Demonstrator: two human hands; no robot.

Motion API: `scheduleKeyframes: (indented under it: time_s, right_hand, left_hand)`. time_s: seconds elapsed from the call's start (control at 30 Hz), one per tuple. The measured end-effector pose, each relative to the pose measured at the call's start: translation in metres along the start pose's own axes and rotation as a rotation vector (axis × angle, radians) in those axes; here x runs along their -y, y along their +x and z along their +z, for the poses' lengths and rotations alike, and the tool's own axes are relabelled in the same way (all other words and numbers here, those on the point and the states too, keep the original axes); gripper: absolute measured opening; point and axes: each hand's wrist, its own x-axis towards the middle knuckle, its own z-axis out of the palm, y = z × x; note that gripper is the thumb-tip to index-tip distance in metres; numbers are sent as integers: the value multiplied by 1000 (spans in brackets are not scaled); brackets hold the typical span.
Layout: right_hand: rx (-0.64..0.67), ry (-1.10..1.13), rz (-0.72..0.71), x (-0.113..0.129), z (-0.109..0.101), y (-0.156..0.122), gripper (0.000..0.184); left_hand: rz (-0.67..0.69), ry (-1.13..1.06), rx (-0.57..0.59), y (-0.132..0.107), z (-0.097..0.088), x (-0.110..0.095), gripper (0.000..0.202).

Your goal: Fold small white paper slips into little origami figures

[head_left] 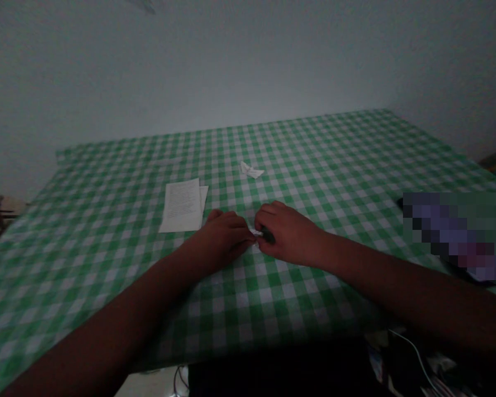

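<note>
My left hand (228, 236) and my right hand (287, 231) meet low over the checked tablecloth, fingers closed from both sides on a small white piece of folded paper (255, 232). Most of that paper is hidden by the fingers, so its shape cannot be made out. A dark patch shows inside the curl of the right fingers; what it is cannot be told. Left of the hands lie printed paper sheets (182, 205), one partly over another. Beyond the hands rests a small folded paper shape (252, 170) with pointed ends.
A green-and-white checked tablecloth (314, 160) covers the table, which reaches a pale wall (248, 60) at the back. On the right edge sits a dark-rimmed object (458, 237), its surface blurred out by pixels. Below the near edge are a white cable (415, 353) and dim clutter.
</note>
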Motion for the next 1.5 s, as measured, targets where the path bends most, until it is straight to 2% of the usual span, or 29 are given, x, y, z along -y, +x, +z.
scheduleKeyframes:
  time_s: [0.1,0.3,0.63,0.8,0.97,1.17,1.37,1.5]
  right_hand:
    - [2,28,-8,2,2,-1,15]
    - [-19,60,35,-3,0,0,7]
    - [-33,78,66,-16,-5,4,10]
    - [63,179,-79,-21,-10,5,10]
    - [129,202,-141,-21,-12,4,4]
    - [77,131,-76,-16,-8,2,6]
    - [82,98,-39,-12,-5,-1,14]
    - [76,93,-31,-11,-4,-1,15]
  left_hand:
    - [0,-8,1,0,1,-1,15]
    - [-31,-41,22,1,0,-3,16]
    - [-11,-34,4,0,-4,-4,18]
    - [41,7,-7,-1,-2,-1,25]
    - [-30,32,-22,-1,-3,-7,25]
    - [-59,-22,-38,-2,-4,-17,15]
    - [-132,-104,-105,-1,8,-15,11]
    - [-155,-113,-108,-1,10,-14,9]
